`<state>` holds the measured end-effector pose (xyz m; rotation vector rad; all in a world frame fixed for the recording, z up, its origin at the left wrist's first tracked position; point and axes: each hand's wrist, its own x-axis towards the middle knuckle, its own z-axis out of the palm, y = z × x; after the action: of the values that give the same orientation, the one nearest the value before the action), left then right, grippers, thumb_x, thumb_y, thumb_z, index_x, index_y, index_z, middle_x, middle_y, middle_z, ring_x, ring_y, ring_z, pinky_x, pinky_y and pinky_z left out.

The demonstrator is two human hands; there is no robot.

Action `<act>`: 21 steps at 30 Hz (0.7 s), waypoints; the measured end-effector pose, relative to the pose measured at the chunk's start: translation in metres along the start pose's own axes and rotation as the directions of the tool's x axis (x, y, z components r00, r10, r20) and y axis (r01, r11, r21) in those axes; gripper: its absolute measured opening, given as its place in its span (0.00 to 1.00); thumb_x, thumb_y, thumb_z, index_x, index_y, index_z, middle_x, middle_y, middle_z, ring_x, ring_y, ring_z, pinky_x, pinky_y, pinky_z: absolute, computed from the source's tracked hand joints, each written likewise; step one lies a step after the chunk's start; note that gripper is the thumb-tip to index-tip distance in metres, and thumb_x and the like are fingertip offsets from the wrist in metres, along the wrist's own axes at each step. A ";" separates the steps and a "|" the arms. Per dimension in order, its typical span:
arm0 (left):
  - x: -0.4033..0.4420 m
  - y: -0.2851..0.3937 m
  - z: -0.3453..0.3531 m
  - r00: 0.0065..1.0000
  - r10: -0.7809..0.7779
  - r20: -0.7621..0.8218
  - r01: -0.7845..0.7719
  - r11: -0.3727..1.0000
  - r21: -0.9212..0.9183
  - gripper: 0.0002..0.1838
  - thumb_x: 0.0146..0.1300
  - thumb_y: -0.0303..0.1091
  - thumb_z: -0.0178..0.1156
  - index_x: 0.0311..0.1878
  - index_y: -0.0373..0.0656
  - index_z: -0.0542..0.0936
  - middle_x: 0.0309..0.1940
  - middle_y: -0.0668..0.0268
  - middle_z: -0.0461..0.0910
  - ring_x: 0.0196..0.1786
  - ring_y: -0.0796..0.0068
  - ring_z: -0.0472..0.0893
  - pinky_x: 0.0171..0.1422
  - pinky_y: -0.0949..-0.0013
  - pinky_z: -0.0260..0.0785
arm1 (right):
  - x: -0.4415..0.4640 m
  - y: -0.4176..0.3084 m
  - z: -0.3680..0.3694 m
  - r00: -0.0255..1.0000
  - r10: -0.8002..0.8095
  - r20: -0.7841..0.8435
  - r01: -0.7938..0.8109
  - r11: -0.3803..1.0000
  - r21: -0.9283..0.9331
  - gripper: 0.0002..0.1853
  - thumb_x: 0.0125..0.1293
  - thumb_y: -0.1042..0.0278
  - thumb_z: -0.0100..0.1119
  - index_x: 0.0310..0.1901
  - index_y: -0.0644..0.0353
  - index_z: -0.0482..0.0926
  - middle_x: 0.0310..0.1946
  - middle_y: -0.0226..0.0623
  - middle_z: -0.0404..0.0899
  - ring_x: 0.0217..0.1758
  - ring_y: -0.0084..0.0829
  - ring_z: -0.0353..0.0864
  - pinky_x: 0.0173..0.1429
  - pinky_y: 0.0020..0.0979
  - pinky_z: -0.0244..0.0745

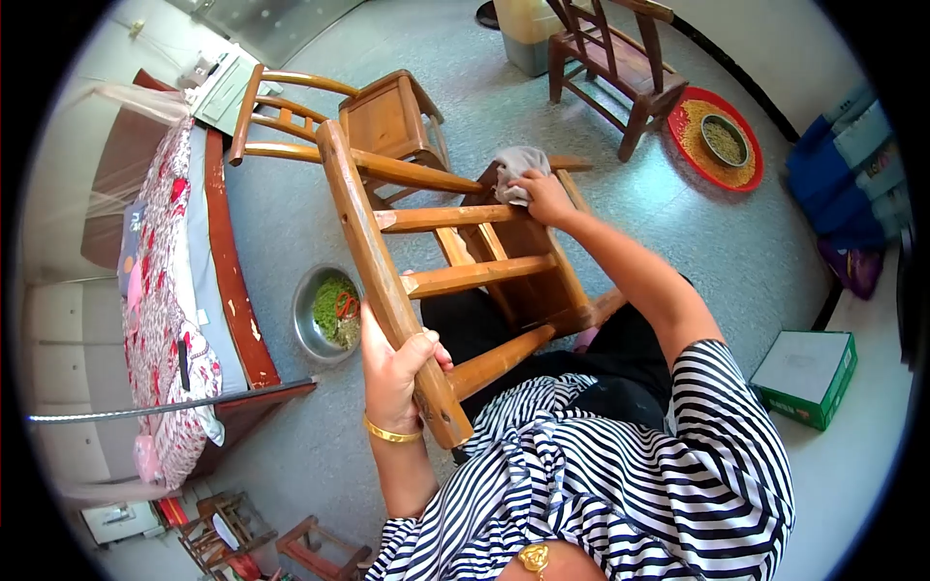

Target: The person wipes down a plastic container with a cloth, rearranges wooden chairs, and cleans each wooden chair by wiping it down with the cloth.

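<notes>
A wooden chair [441, 281] lies tilted across my lap, its backrest toward me and its slats running to the seat. My left hand [399, 363], with a gold bangle at the wrist, wraps round the wide top rail of the backrest. At the far end, my right hand [544, 197] is closed on a grey cloth [521, 167] and presses it against the chair near where the backrest meets the seat. Part of the seat's underside and legs is hidden behind the slats and my arm.
Another wooden chair [387, 118] stands just beyond; a darker one [620, 73] is farther right. A metal bowl of greens [329, 312] sits left, a red tray of grain [693, 145] back right, a green box [806, 378] right. A bed [218, 261] lines the left side.
</notes>
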<state>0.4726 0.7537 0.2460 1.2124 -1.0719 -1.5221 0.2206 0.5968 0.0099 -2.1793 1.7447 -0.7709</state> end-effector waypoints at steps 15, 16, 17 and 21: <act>0.001 0.013 0.017 0.997 0.048 0.054 -0.047 0.998 -0.033 0.30 0.45 0.24 0.57 0.55 0.36 0.61 0.43 0.60 0.69 0.21 0.79 0.74 0.24 0.77 0.72 | -0.155 -0.042 -0.077 0.949 0.021 0.315 -0.082 0.980 0.181 0.18 0.46 0.75 0.54 0.43 0.54 0.77 0.43 0.42 0.71 0.50 0.44 0.69 0.53 0.38 0.66; 0.002 0.013 0.017 0.998 0.044 0.053 -0.042 0.999 -0.030 0.30 0.45 0.24 0.57 0.55 0.36 0.61 0.43 0.60 0.69 0.21 0.79 0.74 0.24 0.77 0.72 | -0.163 -0.045 -0.081 0.910 -0.051 0.412 -0.036 0.979 0.200 0.18 0.45 0.75 0.55 0.42 0.53 0.77 0.44 0.41 0.70 0.50 0.44 0.69 0.53 0.38 0.66; 0.003 0.014 0.017 0.996 0.065 0.059 -0.064 0.998 -0.023 0.30 0.45 0.25 0.57 0.55 0.35 0.61 0.42 0.61 0.69 0.21 0.79 0.74 0.24 0.77 0.72 | -0.172 -0.042 -0.078 0.883 -0.110 0.455 0.048 0.988 0.145 0.21 0.43 0.76 0.57 0.44 0.51 0.76 0.47 0.41 0.68 0.50 0.45 0.69 0.54 0.38 0.66; 0.014 0.018 0.017 0.993 0.073 0.097 -0.073 0.997 0.004 0.29 0.46 0.25 0.57 0.54 0.34 0.62 0.39 0.61 0.70 0.21 0.80 0.74 0.23 0.77 0.72 | -0.175 -0.042 -0.079 0.900 -0.146 0.410 0.084 0.983 0.166 0.25 0.42 0.79 0.57 0.46 0.50 0.74 0.49 0.40 0.66 0.51 0.46 0.69 0.54 0.38 0.66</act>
<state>0.4561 0.7380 0.2631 1.1024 -1.1740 -1.5343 0.1867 0.7859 0.0530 -2.1640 1.3142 -0.3917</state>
